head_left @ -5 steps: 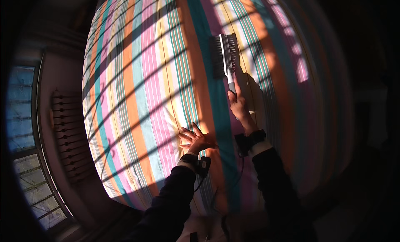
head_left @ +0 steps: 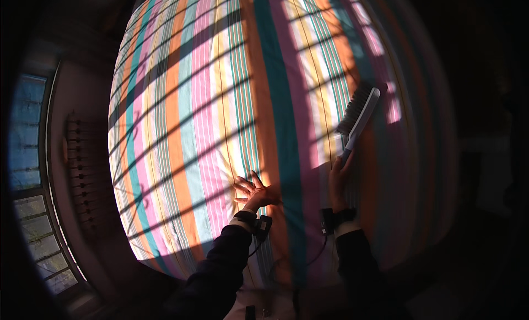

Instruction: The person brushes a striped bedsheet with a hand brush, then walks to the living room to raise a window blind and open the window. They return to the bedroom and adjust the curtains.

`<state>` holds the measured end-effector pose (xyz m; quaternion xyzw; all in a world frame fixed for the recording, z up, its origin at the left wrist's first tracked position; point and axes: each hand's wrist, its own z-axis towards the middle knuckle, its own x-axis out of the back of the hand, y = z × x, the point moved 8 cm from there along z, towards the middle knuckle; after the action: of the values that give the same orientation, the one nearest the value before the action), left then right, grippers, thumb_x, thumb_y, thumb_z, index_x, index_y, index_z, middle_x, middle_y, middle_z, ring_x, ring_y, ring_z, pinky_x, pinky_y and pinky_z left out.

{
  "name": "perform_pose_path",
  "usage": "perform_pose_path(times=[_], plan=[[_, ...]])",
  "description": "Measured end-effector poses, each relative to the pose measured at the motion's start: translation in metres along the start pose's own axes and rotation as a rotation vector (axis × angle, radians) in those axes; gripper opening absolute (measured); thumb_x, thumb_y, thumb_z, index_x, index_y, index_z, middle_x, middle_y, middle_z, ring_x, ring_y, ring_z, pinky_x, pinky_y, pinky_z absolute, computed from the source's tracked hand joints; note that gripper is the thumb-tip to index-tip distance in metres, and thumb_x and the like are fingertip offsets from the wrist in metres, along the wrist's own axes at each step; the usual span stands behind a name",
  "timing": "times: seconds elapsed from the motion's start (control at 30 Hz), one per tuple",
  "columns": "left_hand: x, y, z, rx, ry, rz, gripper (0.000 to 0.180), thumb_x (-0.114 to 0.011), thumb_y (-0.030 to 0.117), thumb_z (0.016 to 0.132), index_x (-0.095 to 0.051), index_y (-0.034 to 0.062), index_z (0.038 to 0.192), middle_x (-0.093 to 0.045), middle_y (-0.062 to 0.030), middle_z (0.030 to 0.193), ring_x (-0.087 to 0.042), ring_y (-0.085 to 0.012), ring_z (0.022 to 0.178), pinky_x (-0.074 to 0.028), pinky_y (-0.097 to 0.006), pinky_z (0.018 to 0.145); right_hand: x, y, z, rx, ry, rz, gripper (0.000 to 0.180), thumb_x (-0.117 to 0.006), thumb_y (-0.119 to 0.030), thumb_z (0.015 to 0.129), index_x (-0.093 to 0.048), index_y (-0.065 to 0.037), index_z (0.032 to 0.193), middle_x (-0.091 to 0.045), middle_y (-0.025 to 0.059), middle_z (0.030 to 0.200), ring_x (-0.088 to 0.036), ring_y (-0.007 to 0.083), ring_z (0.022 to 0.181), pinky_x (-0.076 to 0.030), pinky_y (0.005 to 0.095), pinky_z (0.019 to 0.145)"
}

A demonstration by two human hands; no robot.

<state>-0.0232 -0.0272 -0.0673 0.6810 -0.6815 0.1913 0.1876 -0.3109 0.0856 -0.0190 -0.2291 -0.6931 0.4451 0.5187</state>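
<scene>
My right hand [head_left: 340, 179] is closed round the grey handle of a bed brush [head_left: 361, 119], which has a pale back and dark bristles. The brush slants up and to the right, its bristles turned toward the left; whether they touch the cloth I cannot tell. Beneath it is a bedspread [head_left: 217, 121] striped in orange, teal, pink, yellow and white. With fingers spread, my left hand [head_left: 256, 195] rests on the striped cloth near its front part and holds nothing. Both wrists carry black straps with small boxes.
Barred sunlight and shadow cross the bedspread, and its right side lies in deep shade. A window [head_left: 36, 210] with bars is at the far left, beside a dark slatted rack-like fixture [head_left: 82, 171]. Thin cables hang from both wrist boxes.
My right hand has moved the brush to the right and nearer to me, and the brush has tilted from nearly straight to slanting rightward. My left hand stays in almost the same spot.
</scene>
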Motion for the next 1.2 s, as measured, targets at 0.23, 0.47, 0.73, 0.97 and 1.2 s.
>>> perform_pose_path(times=[0.23,0.47,0.73,0.97,1.2], plan=[[0.132,0.032,0.028,-0.246,0.5,-0.462,0.133,-0.085,0.034,0.055,0.014,0.0185,0.142,0.017,-0.0373,0.138,0.023,-0.0496,0.127,-0.007,-0.072,0.094,-0.001,-0.046,0.021,0.321,-0.121,-0.519,0.064,-0.055,-0.003,0.081,-0.03,-0.014,0.139,-0.052,0.021,0.096,-0.053,0.0352,0.085,-0.043,0.0459,0.073],[0.106,0.033,0.116,0.07,0.082,-0.285,0.138,-0.082,0.044,0.058,0.025,-0.0022,0.131,-0.004,-0.0484,0.129,-0.008,-0.0581,0.124,-0.025,-0.044,0.104,-0.077,-0.082,0.089,0.546,-0.143,-0.452,0.032,-0.066,-0.017,0.074,-0.057,-0.006,0.102,-0.051,0.0153,0.097,-0.048,0.0328,0.093,-0.038,0.0459,0.08],[0.095,0.017,0.151,0.203,0.113,-0.258,0.144,-0.079,0.053,0.053,0.029,-0.0019,0.13,0.004,-0.0492,0.129,-0.004,-0.0575,0.125,-0.021,-0.049,0.103,-0.241,-0.223,0.227,0.745,0.09,-0.456,0.025,-0.071,-0.025,0.071,-0.059,-0.013,0.09,-0.054,0.0084,0.094,-0.051,0.028,0.093,-0.038,0.0415,0.078],[0.088,0.016,0.156,0.24,0.125,-0.252,0.143,-0.075,0.061,0.05,0.024,0.0027,0.134,0.004,-0.0469,0.131,-0.001,-0.0559,0.126,-0.017,-0.056,0.101,-0.335,-0.194,0.301,0.41,-0.033,-0.081,0.007,-0.067,-0.01,0.069,-0.066,-0.005,0.074,-0.062,0.0148,0.076,-0.059,0.0313,0.079,-0.046,0.0397,0.07],[0.083,0.013,0.16,0.258,0.156,-0.175,0.143,-0.071,0.069,0.046,0.02,0.0073,0.138,0.003,-0.0446,0.133,0.001,-0.0543,0.128,-0.013,-0.064,0.099,-0.217,-0.168,0.226,0.273,-0.196,0.568,0.005,-0.06,-0.001,0.082,-0.06,0.003,0.08,-0.057,0.0008,0.069,-0.05,0.0067,0.063,-0.043,0.0215,0.062]])
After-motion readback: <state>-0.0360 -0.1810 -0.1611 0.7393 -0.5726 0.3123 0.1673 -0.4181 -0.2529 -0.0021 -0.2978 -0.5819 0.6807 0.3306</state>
